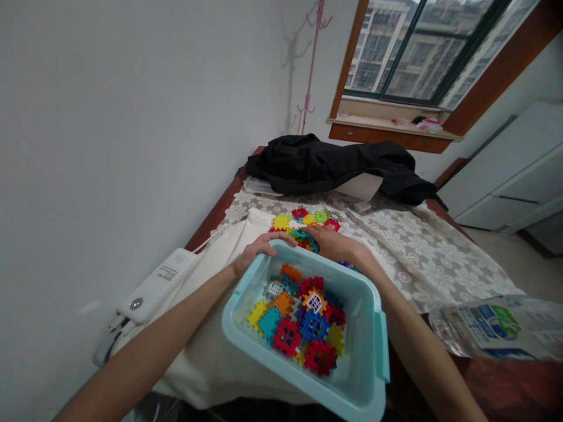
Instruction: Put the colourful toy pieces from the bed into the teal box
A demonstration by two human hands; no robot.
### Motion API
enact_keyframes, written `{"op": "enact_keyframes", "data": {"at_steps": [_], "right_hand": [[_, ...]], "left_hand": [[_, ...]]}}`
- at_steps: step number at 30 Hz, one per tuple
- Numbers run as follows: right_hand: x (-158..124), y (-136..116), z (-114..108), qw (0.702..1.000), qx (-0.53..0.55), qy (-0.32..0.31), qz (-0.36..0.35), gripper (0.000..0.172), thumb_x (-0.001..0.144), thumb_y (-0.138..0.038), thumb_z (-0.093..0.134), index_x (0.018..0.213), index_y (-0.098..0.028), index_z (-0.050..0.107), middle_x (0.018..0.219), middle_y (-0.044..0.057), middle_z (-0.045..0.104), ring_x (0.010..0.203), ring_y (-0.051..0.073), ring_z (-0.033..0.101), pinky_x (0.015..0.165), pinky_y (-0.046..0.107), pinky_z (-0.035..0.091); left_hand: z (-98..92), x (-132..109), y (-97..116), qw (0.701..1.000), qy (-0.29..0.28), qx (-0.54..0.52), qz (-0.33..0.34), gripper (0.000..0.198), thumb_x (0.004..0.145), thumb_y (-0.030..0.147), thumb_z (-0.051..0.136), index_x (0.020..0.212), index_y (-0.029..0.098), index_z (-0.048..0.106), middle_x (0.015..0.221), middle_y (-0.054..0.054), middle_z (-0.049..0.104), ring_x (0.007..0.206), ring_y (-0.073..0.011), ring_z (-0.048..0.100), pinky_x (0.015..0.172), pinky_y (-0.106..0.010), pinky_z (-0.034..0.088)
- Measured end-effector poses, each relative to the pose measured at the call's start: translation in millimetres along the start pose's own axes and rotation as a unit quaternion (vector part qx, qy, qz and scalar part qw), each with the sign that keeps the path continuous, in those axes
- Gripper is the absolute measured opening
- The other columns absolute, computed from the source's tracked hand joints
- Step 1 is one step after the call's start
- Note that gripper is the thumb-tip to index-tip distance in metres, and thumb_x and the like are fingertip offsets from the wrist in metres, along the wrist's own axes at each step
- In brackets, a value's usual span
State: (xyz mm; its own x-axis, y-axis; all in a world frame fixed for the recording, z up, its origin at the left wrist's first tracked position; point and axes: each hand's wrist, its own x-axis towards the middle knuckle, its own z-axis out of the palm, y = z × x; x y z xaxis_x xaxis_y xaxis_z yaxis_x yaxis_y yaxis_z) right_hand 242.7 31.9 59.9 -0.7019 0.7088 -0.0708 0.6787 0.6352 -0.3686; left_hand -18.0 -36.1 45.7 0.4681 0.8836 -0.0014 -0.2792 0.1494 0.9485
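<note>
A light blue plastic basket (360,381) is tilted toward me, with colourful gear-shaped building blocks (314,325) in red, blue, yellow, orange and teal lying on its bottom. My left hand (264,247) grips its far left rim, fingers curled over the edge. Beyond the far rim, my right hand (329,241) rests over a loose pile of the same blocks (303,239), its fingers stretched to the left across teal pieces. The rim and forearm partly hide that pile. More gear blocks (301,213) lie just past my fingers on a white cloth (215,264).
A white power strip box (160,284) with cables sits at the left by the wall. Black clothing (334,161) is heaped at the table's far end. A clear plastic bottle (492,328) lies at the right on the floral tablecloth (444,252).
</note>
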Motion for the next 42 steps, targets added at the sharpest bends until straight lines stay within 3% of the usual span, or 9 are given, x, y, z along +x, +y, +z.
{"op": "enact_keyframes", "data": {"at_steps": [7,10,14,17,26,42], "right_hand": [[-4,-6,-19,1.0,0.026,0.0,0.01,0.05,0.079,-0.027,0.077,0.127,-0.02,0.066,0.122,0.014,0.075,0.103,0.031,0.071,0.085,0.038,0.055],[-5,-5,-20,0.999,0.041,-0.001,-0.002,0.046,0.082,-0.031,0.077,0.126,-0.021,0.067,0.123,0.013,0.074,0.105,0.03,0.071,0.09,0.039,0.055],[-5,-1,-7,0.999,0.035,-0.011,-0.021,0.068,0.077,-0.033,0.083,0.141,-0.025,0.061,0.143,0.015,0.065,0.127,0.036,0.063,0.108,0.048,0.051],[-4,0,0,0.999,0.043,-0.011,-0.022,0.074,0.078,-0.036,0.083,0.146,-0.026,0.058,0.148,0.015,0.063,0.134,0.038,0.06,0.112,0.052,0.048],[0,-2,-16,0.994,0.072,-0.018,-0.079,0.039,0.082,-0.017,0.073,0.122,-0.021,0.072,0.12,0.011,0.075,0.107,0.026,0.07,0.095,0.038,0.054],[-3,-11,-22,0.993,0.09,-0.028,-0.065,0.036,0.081,-0.015,0.072,0.116,-0.022,0.074,0.116,0.008,0.077,0.103,0.025,0.072,0.091,0.036,0.056]], "left_hand": [[2.4,0,1,1.0,-0.006,-0.007,0.007,0.045,0.064,0.019,0.061,0.105,0.013,0.078,0.108,-0.011,0.076,0.088,-0.0237,0.066,0.084,-0.033,0.05],[2.5,-1,2,1.0,-0.012,-0.008,0.006,0.046,0.065,0.018,0.06,0.107,0.013,0.078,0.106,-0.011,0.077,0.088,-0.0244,0.066,0.08,-0.033,0.05],[3.8,-2,3,1.0,-0.009,-0.005,0.007,0.046,0.065,0.018,0.06,0.107,0.013,0.078,0.104,-0.01,0.077,0.09,-0.0255,0.067,0.081,-0.033,0.05],[4.1,-1,4,1.0,-0.006,0.003,0.014,0.046,0.064,0.018,0.06,0.105,0.013,0.079,0.106,-0.011,0.077,0.092,-0.0256,0.066,0.083,-0.033,0.05],[1.0,1,2,1.0,-0.018,0.011,0.017,0.046,0.065,0.021,0.061,0.107,0.013,0.079,0.109,-0.012,0.078,0.089,-0.0257,0.067,0.081,-0.034,0.049],[-0.6,-1,0,1.0,-0.006,0.014,0.006,0.048,0.066,0.021,0.061,0.111,0.014,0.078,0.119,-0.013,0.075,0.105,-0.0283,0.066,0.081,-0.032,0.05]]}}
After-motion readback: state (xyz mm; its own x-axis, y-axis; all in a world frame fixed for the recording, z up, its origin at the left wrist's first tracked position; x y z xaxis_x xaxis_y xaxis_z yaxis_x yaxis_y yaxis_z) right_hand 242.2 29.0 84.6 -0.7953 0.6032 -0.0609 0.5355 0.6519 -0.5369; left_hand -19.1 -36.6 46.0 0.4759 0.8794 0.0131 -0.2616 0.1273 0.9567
